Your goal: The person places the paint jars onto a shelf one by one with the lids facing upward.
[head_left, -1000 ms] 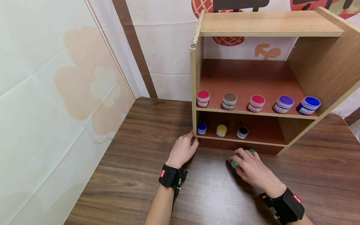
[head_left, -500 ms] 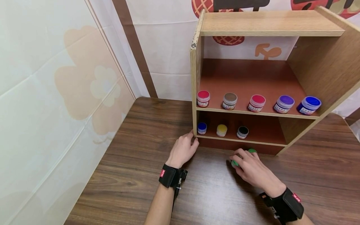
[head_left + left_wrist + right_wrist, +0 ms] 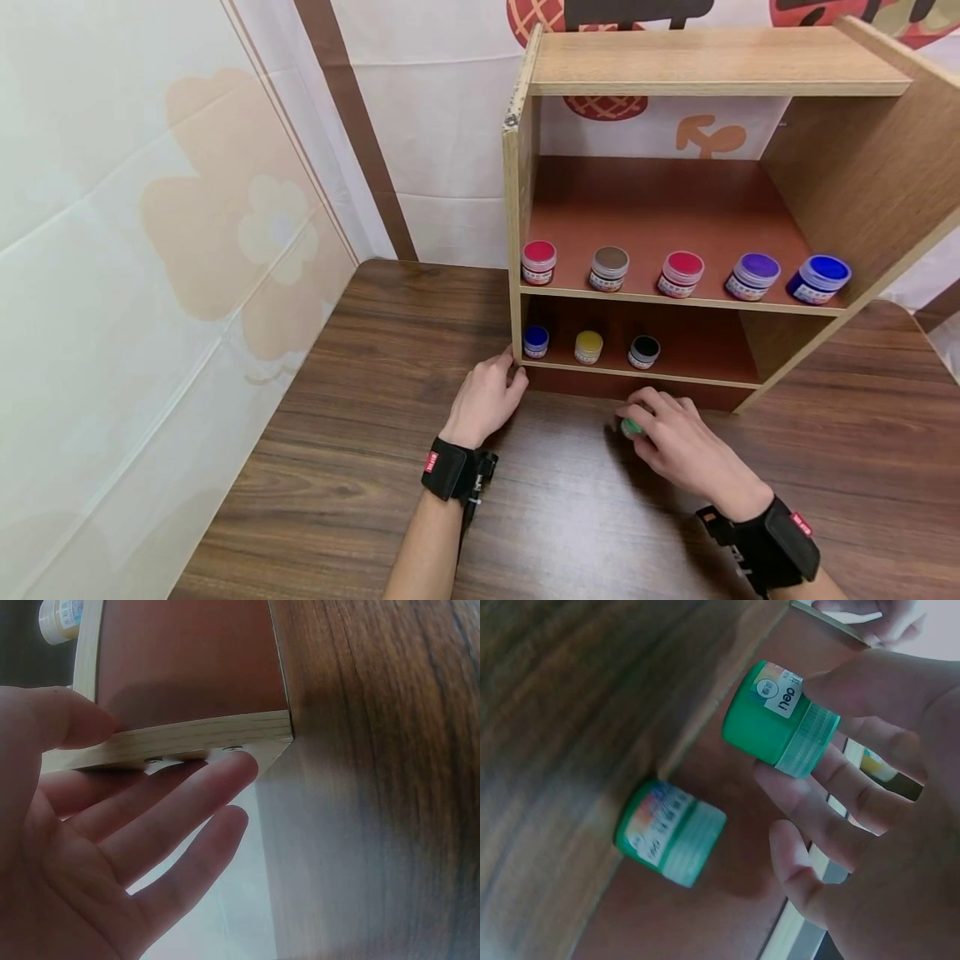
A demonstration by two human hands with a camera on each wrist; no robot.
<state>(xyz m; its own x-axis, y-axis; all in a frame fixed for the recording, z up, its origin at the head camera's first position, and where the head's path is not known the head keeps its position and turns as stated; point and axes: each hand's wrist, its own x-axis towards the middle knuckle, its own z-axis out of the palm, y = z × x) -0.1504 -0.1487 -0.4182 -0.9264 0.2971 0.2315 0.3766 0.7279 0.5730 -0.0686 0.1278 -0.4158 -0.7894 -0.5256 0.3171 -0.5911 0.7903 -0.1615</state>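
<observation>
My right hand pinches a green paint jar between thumb and fingers, in front of the shelf's base. In the right wrist view the held jar appears off the table, its label showing. A second green jar stands on the table by the base board; my hand hides it in the head view. My left hand holds the lower left corner of the wooden shelf. In the left wrist view its thumb lies on the front of the side panel, its fingers along the outer side.
On the middle board stand several paint jars: red, brown, red, purple and blue. The lower board bears a blue, a yellow and a black jar. A fabric backdrop hangs behind the table.
My right hand has shifted slightly, taking the green jar a little up and right in the head view. The second green jar has become hidden behind it. The left hand stays on the shelf.
</observation>
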